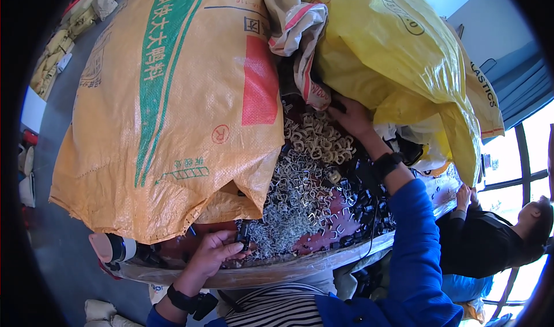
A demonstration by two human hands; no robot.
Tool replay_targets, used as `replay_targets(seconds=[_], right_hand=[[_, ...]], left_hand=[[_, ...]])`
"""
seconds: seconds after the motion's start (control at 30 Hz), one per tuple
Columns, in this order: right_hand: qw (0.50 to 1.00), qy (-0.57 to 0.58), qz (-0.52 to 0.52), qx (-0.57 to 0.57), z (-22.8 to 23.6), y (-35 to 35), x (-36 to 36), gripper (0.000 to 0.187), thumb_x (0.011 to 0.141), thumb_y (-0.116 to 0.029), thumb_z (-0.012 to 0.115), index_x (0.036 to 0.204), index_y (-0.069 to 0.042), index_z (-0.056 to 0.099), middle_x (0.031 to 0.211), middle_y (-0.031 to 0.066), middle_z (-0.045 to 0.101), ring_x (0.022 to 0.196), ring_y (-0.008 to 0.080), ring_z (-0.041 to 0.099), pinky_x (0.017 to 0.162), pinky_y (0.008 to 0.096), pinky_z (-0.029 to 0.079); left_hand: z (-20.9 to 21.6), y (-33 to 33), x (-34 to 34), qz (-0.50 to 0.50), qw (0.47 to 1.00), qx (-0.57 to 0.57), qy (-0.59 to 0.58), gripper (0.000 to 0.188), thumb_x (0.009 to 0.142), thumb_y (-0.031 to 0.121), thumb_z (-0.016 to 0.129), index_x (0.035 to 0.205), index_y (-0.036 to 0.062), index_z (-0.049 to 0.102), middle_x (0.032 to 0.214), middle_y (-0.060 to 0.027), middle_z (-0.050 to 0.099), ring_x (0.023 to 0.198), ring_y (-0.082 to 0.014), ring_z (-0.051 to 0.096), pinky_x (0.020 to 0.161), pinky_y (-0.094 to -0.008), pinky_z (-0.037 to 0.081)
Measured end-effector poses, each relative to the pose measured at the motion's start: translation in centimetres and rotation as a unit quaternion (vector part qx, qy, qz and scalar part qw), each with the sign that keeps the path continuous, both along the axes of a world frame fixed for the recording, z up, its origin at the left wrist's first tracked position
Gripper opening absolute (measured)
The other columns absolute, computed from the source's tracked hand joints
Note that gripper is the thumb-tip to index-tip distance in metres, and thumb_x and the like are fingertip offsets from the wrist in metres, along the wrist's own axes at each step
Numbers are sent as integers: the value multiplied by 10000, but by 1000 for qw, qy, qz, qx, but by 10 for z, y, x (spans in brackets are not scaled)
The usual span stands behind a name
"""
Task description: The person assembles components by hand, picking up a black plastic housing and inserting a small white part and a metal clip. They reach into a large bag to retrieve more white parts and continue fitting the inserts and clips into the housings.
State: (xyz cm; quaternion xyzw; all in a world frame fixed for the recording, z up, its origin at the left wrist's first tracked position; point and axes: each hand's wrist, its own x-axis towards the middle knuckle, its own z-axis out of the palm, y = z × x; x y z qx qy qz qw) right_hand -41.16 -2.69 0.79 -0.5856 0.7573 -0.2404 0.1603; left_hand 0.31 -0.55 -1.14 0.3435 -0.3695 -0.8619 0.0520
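My left hand [212, 254] is closed at the table's near edge, with a small black plastic part [243, 234] pinched between thumb and fingers. My right hand [353, 119] reaches to the far side of a heap of beige U-shaped parts [317, 137]. Its fingers look apart at the heap's edge, and the tips are partly hidden in shadow. Nearer to me lie loose silver metal clips [300, 180] and a mound of tiny silver pieces [283, 229]. Several black parts [366, 203] are scattered to the right, below my right wrist.
A large orange woven sack [202, 107] covers the left of the table, its lower edge overhanging. At the far right bulges a yellow sack [398, 55]. A round container [118, 247] stands at the left corner. Another person [490, 234] in black works on the right.
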Motion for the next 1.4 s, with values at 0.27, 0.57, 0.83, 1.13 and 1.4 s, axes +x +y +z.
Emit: replay_targets(seconds=[0.27,0.57,0.83,1.13,1.4], right_hand=[[977,153,15,-144,-40,-26,-19,564,625,-246,643,1092,-19,421,1054,207,475,988,329,452,834,362,361],[994,40,-26,-97,5,-7,44,599,606,-236,637,1105,-8,400,1047,201,472,999,359,429,833,371,359],[962,7,-116,-246,2,-66,26,407,657,-203,572,990,12,482,955,202,512,857,320,492,741,359,396],[842,-453,-121,-267,51,-82,-9,348,728,-101,417,1058,-8,478,1039,144,525,949,249,516,803,337,418],[765,-587,-27,-263,60,-95,-62,366,739,-50,372,1094,3,443,1072,144,495,975,250,497,863,329,403]], left_hand=[[-3,1,-3,-11,1000,12,7,249,784,93,536,1001,-25,507,904,-100,589,783,-126,570,690,-220,467],[-8,2,6,1,999,15,33,249,789,95,531,1008,-22,502,899,-87,592,787,-117,567,698,-222,464],[9,4,-12,56,993,-44,94,321,781,102,550,1060,-36,473,966,-97,565,838,-124,551,721,-228,447],[79,-60,-103,-66,759,-639,105,328,682,94,624,983,-3,540,990,-116,548,885,-203,539,805,-283,407],[72,-100,-131,-49,756,-648,80,327,675,86,620,981,0,543,940,-116,567,903,-207,533,801,-286,406]])
